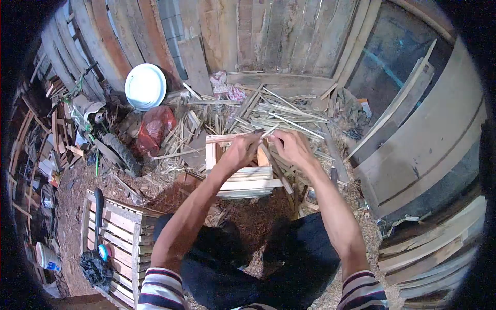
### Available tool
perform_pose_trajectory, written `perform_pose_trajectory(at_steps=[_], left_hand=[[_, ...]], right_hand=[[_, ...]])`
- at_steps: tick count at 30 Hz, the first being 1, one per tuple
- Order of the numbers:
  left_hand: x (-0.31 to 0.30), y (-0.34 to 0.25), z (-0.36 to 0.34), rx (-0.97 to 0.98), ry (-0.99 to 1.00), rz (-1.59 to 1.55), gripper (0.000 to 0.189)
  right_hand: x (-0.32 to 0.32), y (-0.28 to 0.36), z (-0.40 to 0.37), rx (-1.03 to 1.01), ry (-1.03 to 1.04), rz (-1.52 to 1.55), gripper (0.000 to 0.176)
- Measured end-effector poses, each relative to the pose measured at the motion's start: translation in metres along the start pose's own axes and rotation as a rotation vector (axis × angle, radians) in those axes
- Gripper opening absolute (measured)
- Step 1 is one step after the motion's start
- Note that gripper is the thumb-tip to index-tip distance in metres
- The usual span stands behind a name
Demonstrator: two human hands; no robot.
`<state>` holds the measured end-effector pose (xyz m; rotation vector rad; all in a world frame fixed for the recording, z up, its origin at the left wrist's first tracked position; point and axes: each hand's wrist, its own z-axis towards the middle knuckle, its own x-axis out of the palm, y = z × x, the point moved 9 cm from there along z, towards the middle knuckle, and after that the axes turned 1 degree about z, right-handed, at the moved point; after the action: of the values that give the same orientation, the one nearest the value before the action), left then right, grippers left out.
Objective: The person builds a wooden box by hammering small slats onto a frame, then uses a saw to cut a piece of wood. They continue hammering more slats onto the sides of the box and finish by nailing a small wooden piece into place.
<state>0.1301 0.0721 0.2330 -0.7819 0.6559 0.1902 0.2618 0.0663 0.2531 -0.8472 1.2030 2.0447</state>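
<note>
My left hand (242, 154) is closed above a small slatted wooden crate (250, 185), a small dark piece showing at its fingertips; what it grips is too small to make out. Close by on the right, my right hand (293, 149) is closed with its fingertips on a thin pale wooden strip (269, 130), which spans the gap between both hands. The crate stands on the floor in front of my knees, its stacked slats facing me. My forearms and hands hide part of its upper edge.
Loose wooden strips (281, 111) lie heaped beyond the crate. A slatted wooden rack (114, 232) at left carries a dark-handled tool (98, 206) and a black plastic bag (96, 269). A white round basin (145, 87) leans near the plank wall; boards (439, 248) are stacked at right.
</note>
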Motion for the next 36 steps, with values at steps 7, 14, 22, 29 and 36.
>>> perform_pose_trajectory(at_steps=[7,14,22,29,36], left_hand=[[0.02,0.001,-0.006,-0.079,-0.025,0.03,0.029],[0.021,-0.013,-0.007,-0.095,-0.178,-0.035,0.03],[0.004,-0.013,0.0,0.024,-0.073,0.046,0.029],[0.008,-0.015,-0.003,0.021,-0.063,0.094,0.026],[0.003,-0.015,0.002,0.038,-0.021,0.106,0.029]], right_hand=[[0.02,-0.005,-0.016,0.134,-0.146,0.085,0.019],[0.011,-0.005,-0.015,0.173,-0.223,0.213,0.022],[-0.007,-0.006,-0.012,0.066,-0.15,0.24,0.016],[0.01,0.006,-0.017,-0.061,-0.155,0.127,0.015],[-0.006,0.002,-0.004,-0.12,-0.045,0.153,0.02]])
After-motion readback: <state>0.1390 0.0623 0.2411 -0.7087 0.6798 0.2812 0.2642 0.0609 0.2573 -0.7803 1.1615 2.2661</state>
